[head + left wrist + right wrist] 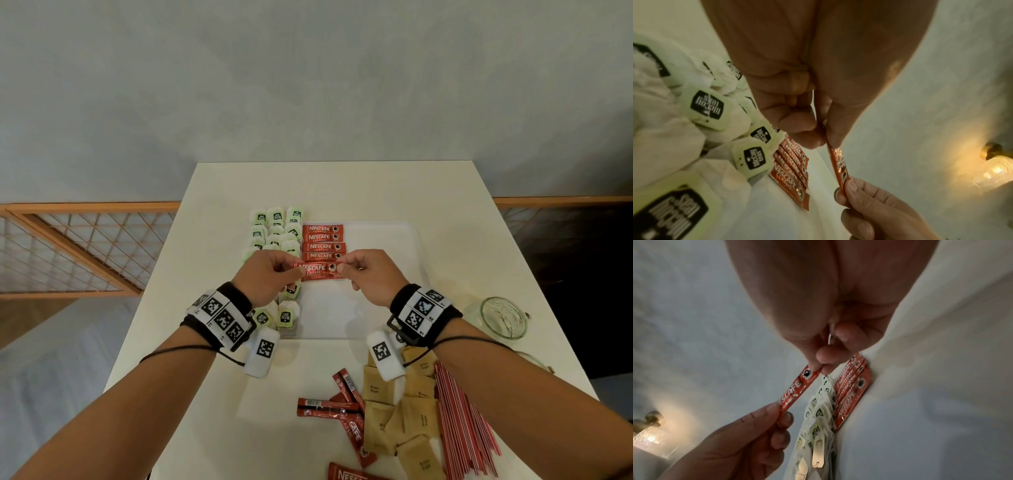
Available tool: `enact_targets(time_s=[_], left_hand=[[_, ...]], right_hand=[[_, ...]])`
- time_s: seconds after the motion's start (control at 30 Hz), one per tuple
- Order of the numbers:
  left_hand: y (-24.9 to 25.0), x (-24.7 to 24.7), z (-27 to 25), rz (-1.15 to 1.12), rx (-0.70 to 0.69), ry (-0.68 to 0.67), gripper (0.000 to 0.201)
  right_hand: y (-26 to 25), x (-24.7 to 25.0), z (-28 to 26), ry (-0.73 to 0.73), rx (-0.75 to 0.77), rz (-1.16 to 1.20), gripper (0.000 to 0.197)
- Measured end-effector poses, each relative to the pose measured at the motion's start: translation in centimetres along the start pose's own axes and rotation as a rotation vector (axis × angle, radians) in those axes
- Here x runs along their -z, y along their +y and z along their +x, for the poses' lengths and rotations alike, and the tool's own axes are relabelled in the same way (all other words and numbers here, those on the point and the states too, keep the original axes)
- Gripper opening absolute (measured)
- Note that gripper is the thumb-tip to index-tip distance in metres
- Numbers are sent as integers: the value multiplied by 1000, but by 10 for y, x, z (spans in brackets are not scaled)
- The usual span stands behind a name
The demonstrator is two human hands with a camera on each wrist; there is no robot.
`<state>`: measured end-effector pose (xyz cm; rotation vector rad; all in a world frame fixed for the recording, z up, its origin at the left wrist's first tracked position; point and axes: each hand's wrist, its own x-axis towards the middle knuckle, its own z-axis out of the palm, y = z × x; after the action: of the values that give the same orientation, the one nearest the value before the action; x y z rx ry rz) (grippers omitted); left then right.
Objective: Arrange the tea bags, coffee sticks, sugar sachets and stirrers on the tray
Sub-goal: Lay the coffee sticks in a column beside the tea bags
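— Two-handed on the coffee stick [317, 268]?

— Yes. Pinched one crimped end between thumb and forefinger of the left hand [265, 274], and pinched the other end the same way with the right hand [371, 274]. Held nothing else in either.

— Held it where?

— Just above the tray [387, 240], level and crosswise, over its left half, at the near end of the row of laid coffee sticks [323, 241]. Could not tell whether touching the nearest of them.

— And judged the handling how?

— Judged it very light, thin, a little bendy along its length, glossy and so probably slippery. Took the flat sealed ends for the best hold: stiffer there, with no powder to squash. Reckoned a light pinch enough. Feared a buckle in the middle under a hard squeeze.

— Noted what around it?

— Saw tea bags [274, 226] packed in columns on the tray's left side, just beside the row. Saw bare white floor on the tray's right half. Found the rest on the table [342, 185], nearer than the tray's near edge: loose coffee sticks [342, 407], a heap of brown sugar sachets [411, 411], and red-and-white stirrers [462, 428] fanned out further right. Spotted a glass jar [503, 317] off the tray's near right corner.

— Judged the task how far along?

— Counted the tea as apparently done, the coffee as partway, the sugar and stirrers as not yet begun.
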<state>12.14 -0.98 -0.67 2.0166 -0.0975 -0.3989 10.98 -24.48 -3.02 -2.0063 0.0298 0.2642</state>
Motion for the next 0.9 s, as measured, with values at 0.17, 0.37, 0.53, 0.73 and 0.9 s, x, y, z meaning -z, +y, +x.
enact_targets(time_s=[0.17, 0.37, 0.53, 0.73, 0.9], left_hand=[[-12, -2, 1, 178, -48, 92, 9], [-26, 8, -13, 274, -42, 118, 8], [-31, 8, -32, 327, -67, 101, 1], [-32, 0, -52, 357, -71, 70, 4], [-38, -15, -71, 445, -105, -16, 2]], right_hand=[[10, 5, -1, 7, -69, -23, 15], [26, 0, -1, -36, -187, -182, 18], [23, -7, 2, 4, -220, -215, 16], [17, -10, 6, 55, -266, -267, 15], [15, -10, 6, 62, -265, -305, 25]])
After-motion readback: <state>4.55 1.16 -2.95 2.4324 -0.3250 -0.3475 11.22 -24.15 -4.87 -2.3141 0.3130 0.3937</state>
